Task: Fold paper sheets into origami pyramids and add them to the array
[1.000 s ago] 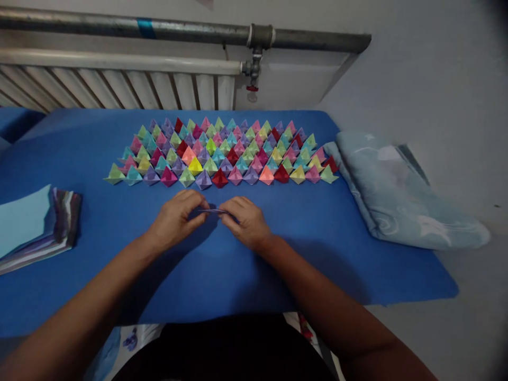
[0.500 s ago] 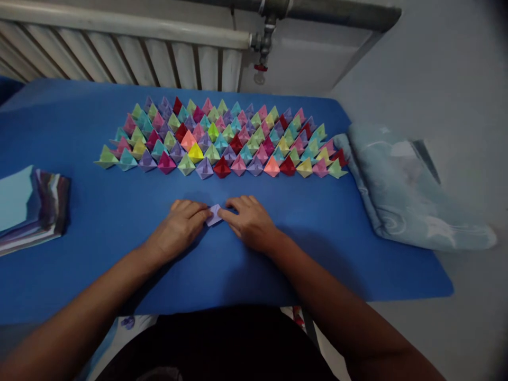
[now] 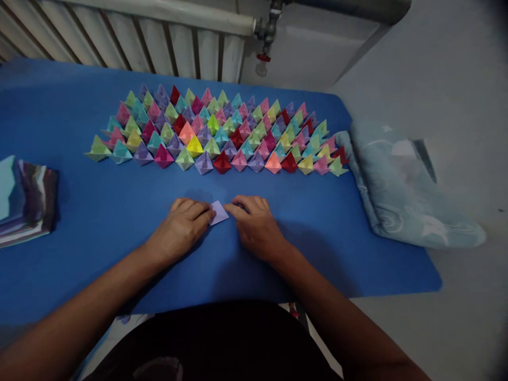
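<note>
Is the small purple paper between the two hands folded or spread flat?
Folded. The purple paper shows as a small pointed shape with a crease, lying on the blue mat, pinned by both hands' fingers.

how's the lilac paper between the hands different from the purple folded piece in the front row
The lilac paper lies flat on the blue mat, pinned by the left hand and right hand; the purple folded piece stands up pointed, untouched in its row. The paper looks paler. Both are purplish paper.

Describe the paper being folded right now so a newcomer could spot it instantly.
Start at the blue mat and find the rows of folded paper shapes at its far side. Nearer than these, the left hand and right hand meet at a small lilac paper. Unlike the upright shapes, it lies flat and alone.
</note>
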The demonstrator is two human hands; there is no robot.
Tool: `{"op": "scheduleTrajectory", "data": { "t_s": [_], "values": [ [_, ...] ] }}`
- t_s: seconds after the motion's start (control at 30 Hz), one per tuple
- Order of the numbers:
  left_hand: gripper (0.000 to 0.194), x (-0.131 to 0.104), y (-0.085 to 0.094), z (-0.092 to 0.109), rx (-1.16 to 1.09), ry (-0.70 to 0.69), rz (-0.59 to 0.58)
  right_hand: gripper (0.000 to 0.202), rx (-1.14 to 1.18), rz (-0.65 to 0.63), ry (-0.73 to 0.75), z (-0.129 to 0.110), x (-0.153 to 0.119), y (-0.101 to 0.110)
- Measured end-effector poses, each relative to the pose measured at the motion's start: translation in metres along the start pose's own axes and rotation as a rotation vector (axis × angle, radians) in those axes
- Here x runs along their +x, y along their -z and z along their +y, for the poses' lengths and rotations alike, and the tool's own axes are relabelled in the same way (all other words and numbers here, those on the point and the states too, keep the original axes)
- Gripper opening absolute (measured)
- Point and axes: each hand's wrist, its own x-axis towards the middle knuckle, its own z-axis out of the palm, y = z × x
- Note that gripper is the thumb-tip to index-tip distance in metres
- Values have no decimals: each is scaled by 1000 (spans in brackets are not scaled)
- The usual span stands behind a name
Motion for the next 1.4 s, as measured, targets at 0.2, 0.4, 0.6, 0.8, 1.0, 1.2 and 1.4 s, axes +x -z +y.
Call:
{"op": "scheduleTrajectory", "data": {
  "t_s": [0.2, 0.4, 0.6, 0.8, 1.0, 1.2, 1.4],
  "values": [
    [30, -1, -2, 13, -37, 101, -3, 26, 81, 40, -6, -14, -9, -12],
    [30, -2, -3, 14, 6, 97, 38, 23, 24, -4, -20, -12, -2, -18],
    [23, -3, 1, 1, -77, 128, 46, 21, 63, 24, -93, -13, 2, -16],
    [26, 2, 1, -7, -184, 193, 29, 21, 163, 85, -156, -12, 6, -14],
    [30, 8, -3, -10, -189, 281, -3, 20, 175, 71, -213, -13, 11, -11],
    [28, 12, -6, -13, -154, 292, -8, 17, 162, 52, -257, -13, 15, -10],
    [28, 13, -7, -12, -127, 297, -19, 11, 179, 19, -282, -15, 18, -7]
  ]
}}
